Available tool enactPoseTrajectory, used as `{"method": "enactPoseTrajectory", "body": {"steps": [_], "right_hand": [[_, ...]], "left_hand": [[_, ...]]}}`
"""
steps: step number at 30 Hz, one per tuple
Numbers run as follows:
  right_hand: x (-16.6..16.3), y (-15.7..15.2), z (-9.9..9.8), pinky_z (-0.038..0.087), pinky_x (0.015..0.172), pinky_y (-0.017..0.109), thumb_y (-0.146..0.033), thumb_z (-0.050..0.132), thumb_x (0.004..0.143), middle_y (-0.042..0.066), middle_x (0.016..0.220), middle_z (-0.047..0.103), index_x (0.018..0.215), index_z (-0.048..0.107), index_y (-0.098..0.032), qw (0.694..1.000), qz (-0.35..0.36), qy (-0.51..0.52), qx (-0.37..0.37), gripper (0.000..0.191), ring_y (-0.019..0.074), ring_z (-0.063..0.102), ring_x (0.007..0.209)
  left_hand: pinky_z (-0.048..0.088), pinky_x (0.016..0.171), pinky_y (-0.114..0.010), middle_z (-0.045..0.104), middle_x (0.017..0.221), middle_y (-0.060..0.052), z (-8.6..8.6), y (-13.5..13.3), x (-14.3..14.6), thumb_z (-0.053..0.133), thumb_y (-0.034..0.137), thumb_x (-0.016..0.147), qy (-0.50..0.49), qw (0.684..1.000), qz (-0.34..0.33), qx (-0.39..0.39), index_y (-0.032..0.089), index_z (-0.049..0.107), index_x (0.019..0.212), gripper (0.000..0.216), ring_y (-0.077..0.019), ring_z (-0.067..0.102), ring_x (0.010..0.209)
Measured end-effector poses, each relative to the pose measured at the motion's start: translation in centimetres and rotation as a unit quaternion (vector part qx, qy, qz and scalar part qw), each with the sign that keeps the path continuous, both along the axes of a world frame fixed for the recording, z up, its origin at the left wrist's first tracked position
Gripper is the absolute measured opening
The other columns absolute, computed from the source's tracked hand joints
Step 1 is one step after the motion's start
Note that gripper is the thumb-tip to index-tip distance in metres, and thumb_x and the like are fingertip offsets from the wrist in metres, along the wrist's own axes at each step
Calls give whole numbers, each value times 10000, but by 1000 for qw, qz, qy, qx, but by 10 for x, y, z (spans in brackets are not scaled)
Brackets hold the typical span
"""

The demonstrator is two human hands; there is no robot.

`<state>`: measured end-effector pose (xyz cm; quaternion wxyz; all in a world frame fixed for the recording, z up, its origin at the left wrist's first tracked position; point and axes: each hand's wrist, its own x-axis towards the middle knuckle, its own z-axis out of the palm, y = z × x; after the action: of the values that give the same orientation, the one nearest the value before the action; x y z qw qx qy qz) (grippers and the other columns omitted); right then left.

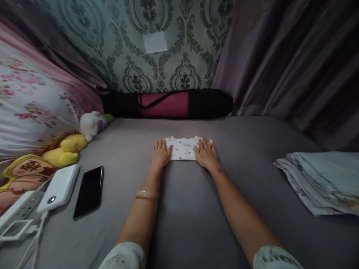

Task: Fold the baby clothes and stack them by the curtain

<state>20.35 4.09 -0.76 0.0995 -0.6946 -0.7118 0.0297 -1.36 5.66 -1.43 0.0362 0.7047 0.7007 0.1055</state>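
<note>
A folded white cloth (183, 149) with small printed figures lies on the grey bed sheet (185, 209), its short sides to left and right. My left hand (162, 153) rests flat on its left end, fingers stretched forward and thumb turned inward. On the right end lies my right hand (206, 152), palm down with fingers spread. Both hands touch the cloth without gripping it. Whether it is a garment, I cannot tell.
At right lies a stack of folded fabric (322, 179). A phone (89, 192), a white power bank (58, 186), a power strip (21, 209) and plush toys (91, 125) sit at left. A black and pink long bag (168, 104) lies along the wall.
</note>
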Motion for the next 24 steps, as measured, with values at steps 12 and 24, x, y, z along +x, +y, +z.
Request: {"method": "enactPoseTrajectory", "body": {"steps": [12, 24], "right_hand": [[11, 1, -7, 160, 1155, 440, -409, 212, 984, 216, 1538, 290, 1461, 313, 41, 999, -40, 8, 30, 664, 313, 232, 1428], [-2, 0, 9, 110, 1166, 447, -410, 213, 987, 199, 1550, 275, 1468, 317, 17, 999, -20, 4, 48, 651, 308, 195, 1443]], "left_hand": [[197, 1172, -465, 311, 1541, -180, 1, -2, -8, 204, 458, 972, 1, 1000, 15, -15, 56, 318, 1476, 655, -299, 269, 1436], [57, 1192, -505, 346, 1524, -182, 15, -8, 4, 182, 445, 980, 38, 997, 7, 71, 32, 388, 1440, 652, -314, 186, 1461]]}}
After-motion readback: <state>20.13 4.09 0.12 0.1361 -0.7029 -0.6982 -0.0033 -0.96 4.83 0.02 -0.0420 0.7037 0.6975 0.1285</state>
